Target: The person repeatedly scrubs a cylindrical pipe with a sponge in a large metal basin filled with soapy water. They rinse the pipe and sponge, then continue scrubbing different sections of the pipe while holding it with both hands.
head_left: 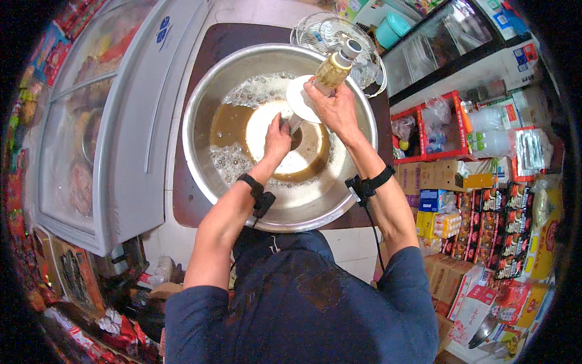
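Note:
A wide steel basin (200, 176) in front of me holds brownish, foamy water. What looks like a fan stand tilts in it: a large white round base (259, 130) in the water, a pale pole, a smaller white disc (297, 100) and a gold-coloured upper section (332, 71) with a grey end. My right hand (334, 109) is closed round the stand by the disc, just under the gold section. Lower down, my left hand (279, 138) grips the pole near the base; the pole hides part of its fingers. Both wrists wear black straps.
The basin rests on a dark brown table (215, 42). Wire fan guards (327, 33) lie behind it on the right. A grey glass-topped chest freezer (139, 121) stands left. Right are a red crate (451, 127), stacked packages and a glass-fronted cabinet (442, 42).

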Demonstrator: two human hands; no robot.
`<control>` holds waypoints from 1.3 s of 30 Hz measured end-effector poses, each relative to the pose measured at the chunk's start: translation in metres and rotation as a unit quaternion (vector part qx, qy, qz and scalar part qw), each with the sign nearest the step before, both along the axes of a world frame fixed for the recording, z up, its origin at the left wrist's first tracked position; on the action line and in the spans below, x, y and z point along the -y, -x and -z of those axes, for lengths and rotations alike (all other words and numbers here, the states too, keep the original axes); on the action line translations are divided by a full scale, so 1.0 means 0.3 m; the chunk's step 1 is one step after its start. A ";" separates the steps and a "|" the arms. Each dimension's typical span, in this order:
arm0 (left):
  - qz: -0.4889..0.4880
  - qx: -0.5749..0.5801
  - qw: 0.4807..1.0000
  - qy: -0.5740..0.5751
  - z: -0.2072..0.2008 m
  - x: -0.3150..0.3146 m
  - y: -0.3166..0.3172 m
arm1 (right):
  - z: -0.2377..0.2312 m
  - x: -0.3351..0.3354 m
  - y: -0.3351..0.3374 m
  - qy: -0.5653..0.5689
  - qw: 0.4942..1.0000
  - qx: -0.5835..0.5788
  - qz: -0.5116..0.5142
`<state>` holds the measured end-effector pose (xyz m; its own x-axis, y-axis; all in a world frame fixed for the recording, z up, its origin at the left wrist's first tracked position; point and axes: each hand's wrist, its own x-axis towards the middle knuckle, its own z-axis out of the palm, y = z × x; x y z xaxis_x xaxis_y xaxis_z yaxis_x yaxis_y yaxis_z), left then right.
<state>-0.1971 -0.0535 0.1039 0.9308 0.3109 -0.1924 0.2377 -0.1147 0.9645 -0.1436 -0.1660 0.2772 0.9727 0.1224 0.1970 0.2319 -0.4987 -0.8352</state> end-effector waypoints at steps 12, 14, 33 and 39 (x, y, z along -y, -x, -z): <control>0.048 0.042 0.949 0.310 -0.221 -0.063 0.057 | 0.128 -0.009 0.020 -0.047 0.997 -0.056 -0.010; 0.071 0.102 0.844 0.522 -0.273 -0.080 0.039 | 0.137 -0.005 0.017 -0.072 0.993 -0.085 -0.025; 0.110 0.140 0.942 0.283 -0.335 -0.177 -0.096 | -0.012 0.035 -0.083 0.048 0.973 0.057 -0.219; -0.147 0.144 0.967 0.152 -0.368 0.058 0.020 | 0.144 -0.073 0.055 -0.072 0.993 -0.029 0.091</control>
<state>-0.2031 -0.0709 0.2142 0.8393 0.5401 -0.0624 -0.0669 0.2165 0.9740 -0.1601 -0.1441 0.2341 0.9862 -0.0828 0.1432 0.0984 -0.4021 -0.9103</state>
